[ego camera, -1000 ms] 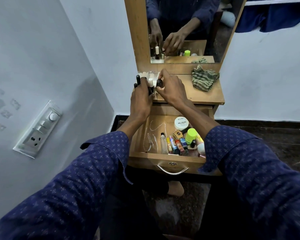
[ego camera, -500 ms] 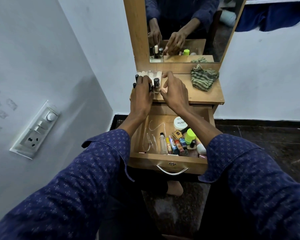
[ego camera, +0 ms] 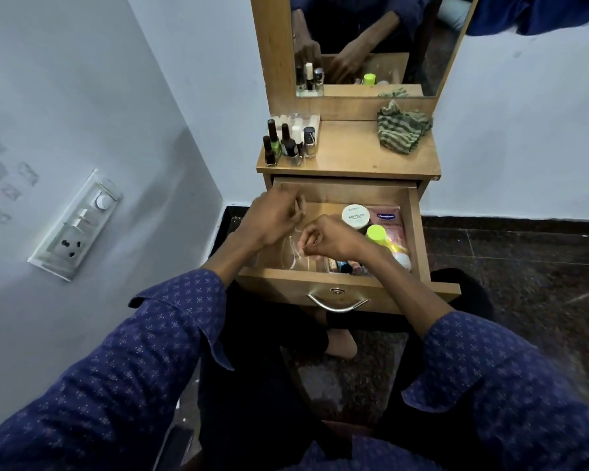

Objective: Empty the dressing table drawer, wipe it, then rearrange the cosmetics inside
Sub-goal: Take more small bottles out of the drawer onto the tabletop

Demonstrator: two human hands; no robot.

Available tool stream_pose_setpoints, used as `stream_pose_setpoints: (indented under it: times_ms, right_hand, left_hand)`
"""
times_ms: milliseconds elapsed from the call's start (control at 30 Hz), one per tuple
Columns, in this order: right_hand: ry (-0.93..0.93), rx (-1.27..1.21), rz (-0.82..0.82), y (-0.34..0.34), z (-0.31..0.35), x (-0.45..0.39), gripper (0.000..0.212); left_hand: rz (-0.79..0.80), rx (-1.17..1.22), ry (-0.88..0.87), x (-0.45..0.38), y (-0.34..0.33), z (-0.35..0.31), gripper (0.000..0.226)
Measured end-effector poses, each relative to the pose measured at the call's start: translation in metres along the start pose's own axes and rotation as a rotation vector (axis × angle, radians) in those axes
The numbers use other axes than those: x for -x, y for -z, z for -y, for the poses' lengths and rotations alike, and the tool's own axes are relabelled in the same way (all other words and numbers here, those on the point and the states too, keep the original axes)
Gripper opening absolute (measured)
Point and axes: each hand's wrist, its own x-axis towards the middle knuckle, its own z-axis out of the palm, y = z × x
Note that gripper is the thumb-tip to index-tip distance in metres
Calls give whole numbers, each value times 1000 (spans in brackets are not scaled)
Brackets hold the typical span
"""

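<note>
Single head-worn view, forward and down, close above open drawer (ego camera: 347, 277).

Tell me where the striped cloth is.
In the head view, the striped cloth lies crumpled on the tabletop, back right corner, below the mirror, apart from the nail polish bottles.

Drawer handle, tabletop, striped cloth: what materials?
Drawer handle: polished metal by its bright glints, possibly chromed plastic. Tabletop: wood-grain laminate or veneer, smooth satin sheen. Striped cloth: soft woven fabric, crumpled into folds.
</note>
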Motion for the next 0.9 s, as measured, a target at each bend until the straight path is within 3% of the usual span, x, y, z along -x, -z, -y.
stream_pose_setpoints:
  times_ms: [100, 200, 333, 467, 600, 733, 900]
  right_hand:
    - [8, 150, 146, -16, 1, 0, 18]
    - [18, 231, 198, -22, 3, -1, 21]
    - [-56, 247, 145, -23, -1, 0, 15]
    - [-70, 224, 31, -18, -3, 8, 18]
    - [-51, 126, 26, -9, -11, 18, 21]
    - [-35, 3, -42, -8, -17, 27, 24]
    - [-63, -141, -374, 0, -21, 31, 25]
  left_hand:
    - [382, -95, 6, 15, -7, 1, 13]
    - [537, -193, 19, 22, -8, -4, 23]
    - [741, -264, 66, 17, -10, -16, 29]
    - [895, -291, 133, 12, -12, -19, 28]
    - [1014, -345, 174, 8, -9, -25, 22]
    - [1036, -358, 185, 4, -7, -32, 28]
    - [1063, -256, 188, 5, -11, -21, 34]
